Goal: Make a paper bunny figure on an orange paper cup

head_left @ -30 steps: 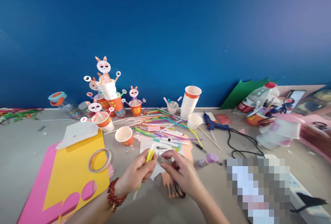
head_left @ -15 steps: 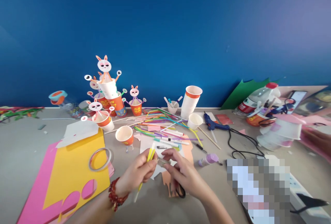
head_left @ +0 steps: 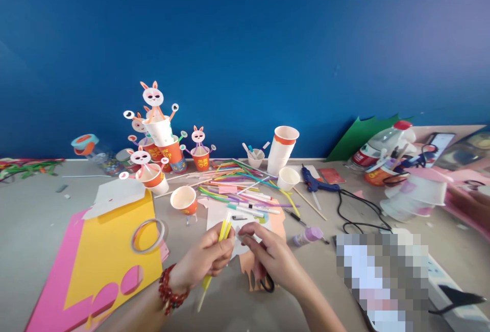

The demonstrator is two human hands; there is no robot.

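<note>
My left hand [head_left: 216, 250], with a red bead bracelet at the wrist, is wrapped round a few thin yellow pipe cleaners [head_left: 225, 230]. Their pale ends stick out above and below the fist. Just to its right, my right hand [head_left: 268, 250] is bent into a pinch; a small greyish, see-through bit seems to be at its fingertips, too blurred to name. A black loop, perhaps a scissor handle [head_left: 269, 284], shows below the right palm. Under the hands lie white paper [head_left: 218, 214] and cut orange paper [head_left: 250, 270].
Bunny figures stand in paper cups [head_left: 153, 176] at the back left. Yellow card [head_left: 115, 240] and a tape roll [head_left: 133, 240] lie left. Pipe cleaners and markers [head_left: 245, 209] spread ahead. A glue gun [head_left: 319, 185], glue stick [head_left: 309, 236] and another person's hand [head_left: 470, 204] are right.
My right fingers have closed in more, and the greyish bit between the hands shows less. The yellow bundle has shifted slightly lower in my left fist.
</note>
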